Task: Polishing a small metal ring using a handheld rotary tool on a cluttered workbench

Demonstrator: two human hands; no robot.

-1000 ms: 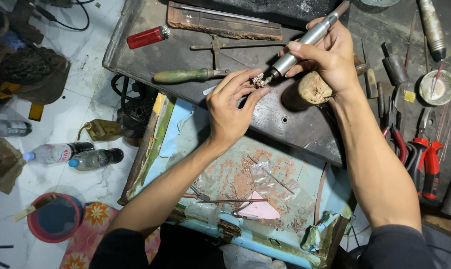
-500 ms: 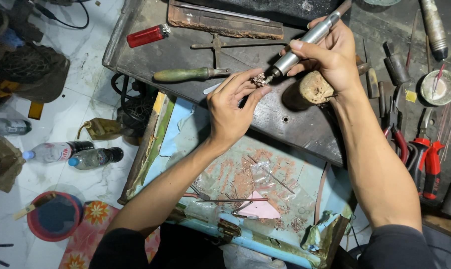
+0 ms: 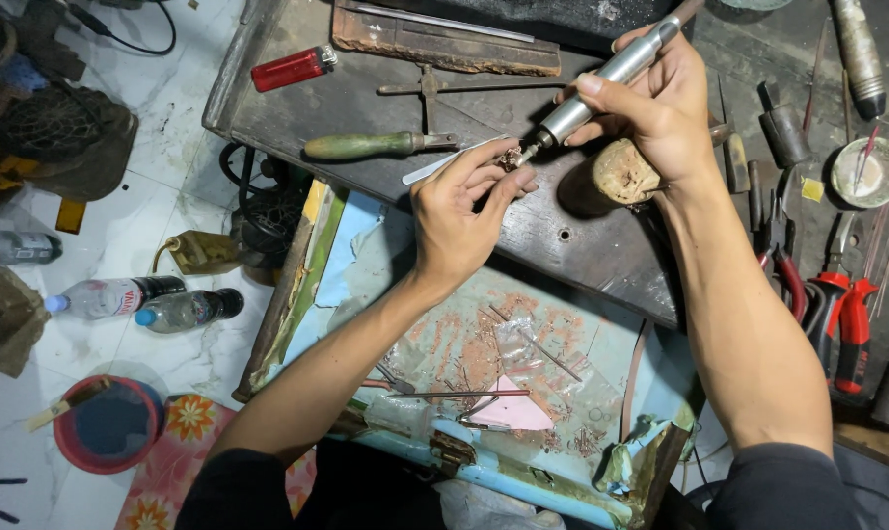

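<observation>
- The right hand (image 3: 660,108), upper right of centre in the frame, is wrapped tight round a silver rotary tool (image 3: 606,77), thumb laid along the barrel, fingers closed behind it
- The tool's long axis runs on a diagonal from upper right to lower left; its tip points down-left and meets a small metal piece (image 3: 510,157)
- The left hand (image 3: 459,211), centre frame, pinches that piece between thumb and fingertips, the fingers curled nearly closed; the piece is too small to tell its shape
- Both hands work over a dark workbench (image 3: 366,108) in the upper half of the frame
- A rounded wooden peg (image 3: 623,175) sits just under the right hand, touching its heel
- A green-handled tool (image 3: 366,146) lies near the left hand, to its upper left, handle pointing left
- A red lighter (image 3: 292,69) lies well apart at the upper left of the bench
- Red-handled pliers (image 3: 842,314) lie at the right edge
</observation>
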